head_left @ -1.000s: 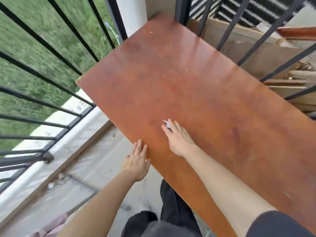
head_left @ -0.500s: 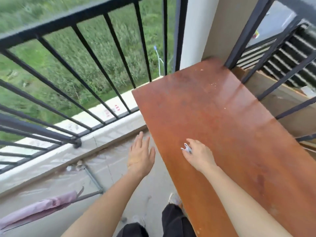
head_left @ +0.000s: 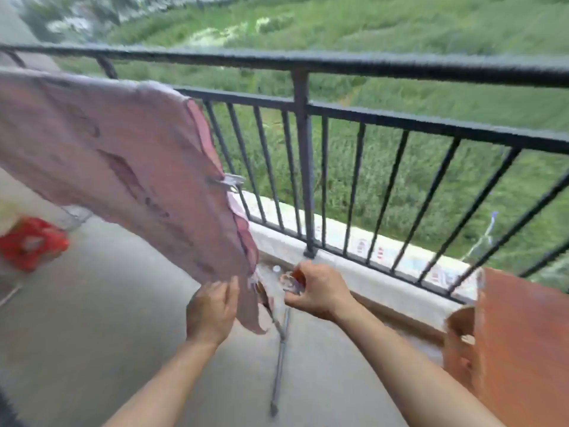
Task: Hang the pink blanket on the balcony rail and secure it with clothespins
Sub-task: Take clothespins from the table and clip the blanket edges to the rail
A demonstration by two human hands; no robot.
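A: Where is the blanket (head_left: 101,155)?

B: On the left, draped over something at its top edge; blur hides exactly what. It is soft, pink and creased, with a darker stitched hem down its right edge, narrowing to a drooping corner just above the hands.

A: Any pegs on it?

B: One pale, clear-looking peg (head_left: 231,181) bites the hem halfway down. Another pale clip (head_left: 254,280) seems to sit near the bottom corner, too smeared to be sure.

A: The hands?

B: The left hand (head_left: 212,309) is at the lower corner, fingers curled toward the cloth; whether it pinches the fabric, I cannot tell. The right hand (head_left: 317,291) is closed around a small clear peg (head_left: 291,283), just right of the corner.

A: And the rail (head_left: 338,63)?

B: Dark metal, a rounded top bar over thin straight bars, on a pale concrete kerb. Grass lies beyond. A glossy reddish-brown board (head_left: 523,340) sits lower right, a red crumpled thing (head_left: 30,241) far left on the grey floor.
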